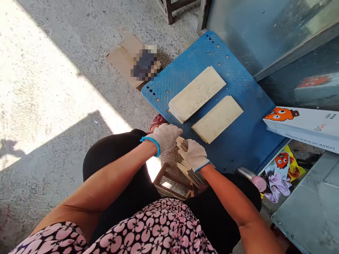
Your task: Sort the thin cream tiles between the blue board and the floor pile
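Both my hands wear white knit gloves. My left hand (165, 135) and my right hand (194, 154) are closed around a bundle of thin rectangular boards (191, 173), held on edge over my lap, in front of a blue plastic board (238, 141). The left hand grips the bundle's far end, the right hand its middle. Two flat stacks of the same pale boards lie on the blue board: one further away (196, 93) and one nearer (217, 119), side by side and slanted.
A small wooden stool (172, 183) stands between my knees. A white box with an orange cartoon figure (302, 125) lies at the right, a metal flask (247, 174) and wrappers below it. Flattened cardboard (124, 56) lies on the concrete floor. Metal panels stand at the right.
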The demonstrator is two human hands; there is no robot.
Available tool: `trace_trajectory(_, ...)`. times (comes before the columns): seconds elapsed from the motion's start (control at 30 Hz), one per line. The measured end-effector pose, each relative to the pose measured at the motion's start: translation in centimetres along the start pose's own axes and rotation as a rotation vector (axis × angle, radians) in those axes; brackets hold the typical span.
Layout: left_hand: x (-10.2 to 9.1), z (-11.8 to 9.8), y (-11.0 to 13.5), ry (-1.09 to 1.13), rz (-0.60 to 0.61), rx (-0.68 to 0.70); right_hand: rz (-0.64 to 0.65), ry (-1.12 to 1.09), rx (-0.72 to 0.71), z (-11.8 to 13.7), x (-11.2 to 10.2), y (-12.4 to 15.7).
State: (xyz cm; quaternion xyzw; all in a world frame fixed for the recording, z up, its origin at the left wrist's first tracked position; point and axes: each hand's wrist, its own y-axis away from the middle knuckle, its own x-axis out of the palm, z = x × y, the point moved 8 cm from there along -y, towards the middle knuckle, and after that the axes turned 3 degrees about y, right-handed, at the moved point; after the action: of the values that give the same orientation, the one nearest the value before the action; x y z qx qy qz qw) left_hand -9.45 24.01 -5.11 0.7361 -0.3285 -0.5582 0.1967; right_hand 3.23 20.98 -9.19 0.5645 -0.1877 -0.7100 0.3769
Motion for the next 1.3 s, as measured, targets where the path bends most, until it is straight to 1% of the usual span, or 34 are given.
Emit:
trace_trajectory(0.07, -0.4, -0.1, 0.1, 0.026, -0.019, 0.004, 0.001, -0.008, 0.033, -0.7, 1.2, -1.1)
trace_trajectory(0.17, -1.8, 0.1, 0.3, 0.092, -0.080, -0.015, 0.015, -0.012, 0.086, -1.8, 2.7, -2.3)
trace_trajectory(0.23, -2.8, 0.4, 0.5, 0.113, -0.116, -0.041, 0.033, -0.014, 0.117, -2.4, 3.3, -2.9)
trace_trajectory(0.33, -3.6, 0.6, 0.7, 0.109, -0.107, -0.068, 0.061, -0.012, 0.132, -2.5, 3.7, -3.6)
trace_trajectory(0.47, -3.7, 0.3, 0.8, 0.081, -0.105, -0.065, 0.082, 0.014, 0.151, -2.1, 4.0, -4.2)
trace_trajectory(0.67, -3.3, 0.2, 0.6, 0.028, -0.126, -0.054, 0.081, 0.053, 0.103, -1.3, 4.8, -4.8)
trace_trajectory(0.87, -3.3, -0.4, 0.3, 0.026, -0.080, -0.019, 0.079, 0.071, 0.115, -1.0, 4.4, -4.7)
trace_trajectory(0.97, -3.5, -0.6, 0.2, 0.025, -0.076, -0.026, 0.081, 0.085, 0.102, -0.8, 4.1, -4.6)
trace_trajectory(1.13, -3.3, -1.6, 0.2, 0.030, -0.016, -0.004, 0.099, 0.091, 0.096, -1.0, 3.9, -4.7)
trace_trajectory(1.23, -3.3, -2.0, 0.2, 0.027, -0.001, -0.020, 0.069, 0.105, 0.128, -1.2, 3.5, -4.4)
trace_trajectory(1.3, -3.1, -2.3, 0.0, 0.027, 0.012, -0.027, 0.001, 0.128, 0.110, -0.6, 2.8, -3.9)
